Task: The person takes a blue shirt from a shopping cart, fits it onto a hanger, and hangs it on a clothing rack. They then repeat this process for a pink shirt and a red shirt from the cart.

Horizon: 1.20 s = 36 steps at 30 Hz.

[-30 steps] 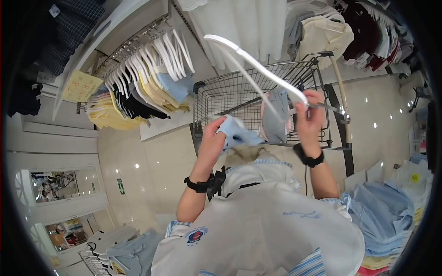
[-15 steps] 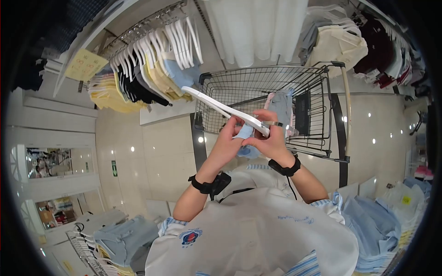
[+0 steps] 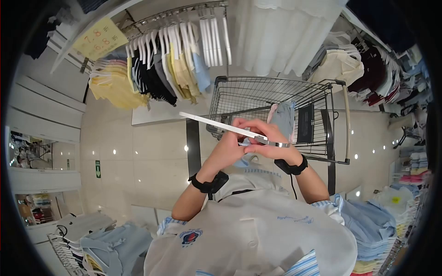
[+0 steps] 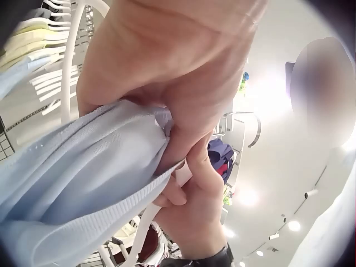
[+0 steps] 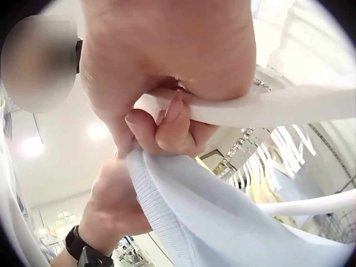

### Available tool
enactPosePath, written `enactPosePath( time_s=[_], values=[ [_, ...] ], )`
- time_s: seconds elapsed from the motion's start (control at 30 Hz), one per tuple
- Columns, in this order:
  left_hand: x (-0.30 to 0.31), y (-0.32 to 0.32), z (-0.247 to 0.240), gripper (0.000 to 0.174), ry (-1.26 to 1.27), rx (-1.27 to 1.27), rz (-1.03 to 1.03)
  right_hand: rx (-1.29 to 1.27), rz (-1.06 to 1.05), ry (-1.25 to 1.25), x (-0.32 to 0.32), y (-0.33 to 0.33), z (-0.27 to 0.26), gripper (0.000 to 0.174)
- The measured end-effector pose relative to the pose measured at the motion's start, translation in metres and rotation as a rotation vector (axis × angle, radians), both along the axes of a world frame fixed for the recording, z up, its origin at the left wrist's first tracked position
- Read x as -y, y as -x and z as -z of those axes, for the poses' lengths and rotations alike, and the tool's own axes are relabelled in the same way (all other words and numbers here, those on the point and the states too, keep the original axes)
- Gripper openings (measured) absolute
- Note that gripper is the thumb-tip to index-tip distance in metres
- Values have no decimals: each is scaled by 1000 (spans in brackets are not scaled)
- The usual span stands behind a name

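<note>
In front of the waist both hands are close together, overlapping in the head view. My left hand (image 3: 224, 152) grips a light blue knitted garment (image 4: 83, 172), bunched at its ribbed edge and hanging down in folds. With its fingers curled, my right hand (image 3: 274, 135) holds a white clothes hanger (image 3: 212, 123) near the middle, by its metal hook (image 3: 275, 144). One hanger arm points out to the left. From the right wrist view, the ribbed edge of the garment lies right beside the hanger, at the fingertips. Most of the garment is hidden under the hands in the head view.
A wire shopping cart (image 3: 239, 92) stands just ahead, with a grey-blue and pink garment (image 3: 284, 120) inside. Beyond it on the left hang yellow, black and blue clothes (image 3: 115, 88) on a rail. Stacked blue clothes (image 3: 368, 218) are at the right, more clothes (image 3: 117, 244) at the left.
The hands have come together from apart. The hanger has swung down from raised to nearly level, toward the blue garment in the left hand. The head view has shifted a little.
</note>
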State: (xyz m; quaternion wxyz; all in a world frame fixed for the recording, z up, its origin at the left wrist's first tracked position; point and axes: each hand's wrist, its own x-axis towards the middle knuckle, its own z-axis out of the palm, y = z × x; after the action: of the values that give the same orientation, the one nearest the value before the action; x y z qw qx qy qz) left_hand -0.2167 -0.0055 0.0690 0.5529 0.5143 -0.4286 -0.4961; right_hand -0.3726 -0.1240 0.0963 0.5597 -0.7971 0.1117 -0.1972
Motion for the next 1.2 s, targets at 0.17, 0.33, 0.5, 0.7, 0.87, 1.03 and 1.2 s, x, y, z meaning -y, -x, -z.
enactPosePath(
  time_s=[0.17, 0.33, 0.5, 0.7, 0.87, 1.03, 1.2],
  values=[
    [-52, -59, -9, 49, -17, -47, 25, -101, -80, -65, -48, -56, -9, 51],
    [-83, -99, 4, 56, 40, 42, 18, -174, -27, 169, -85, -94, -25, 53],
    [-101, -125, -7, 61, 81, 22, -9, -92, 45, 256, -110, -116, -8, 49],
    [-115, -145, 14, 36, -36, 249, -104, 33, 305, -9, -124, -143, -21, 36],
    [-122, -144, 19, 41, 290, 475, -215, 105, 393, 77, -125, -159, -20, 29],
    [-126, -147, 56, 52, 292, 732, -347, 112, 469, 71, -115, -156, -19, 33],
    [-131, -179, 110, 41, 122, 775, -538, 270, 646, -22, -89, -136, -38, 38]
  ],
)
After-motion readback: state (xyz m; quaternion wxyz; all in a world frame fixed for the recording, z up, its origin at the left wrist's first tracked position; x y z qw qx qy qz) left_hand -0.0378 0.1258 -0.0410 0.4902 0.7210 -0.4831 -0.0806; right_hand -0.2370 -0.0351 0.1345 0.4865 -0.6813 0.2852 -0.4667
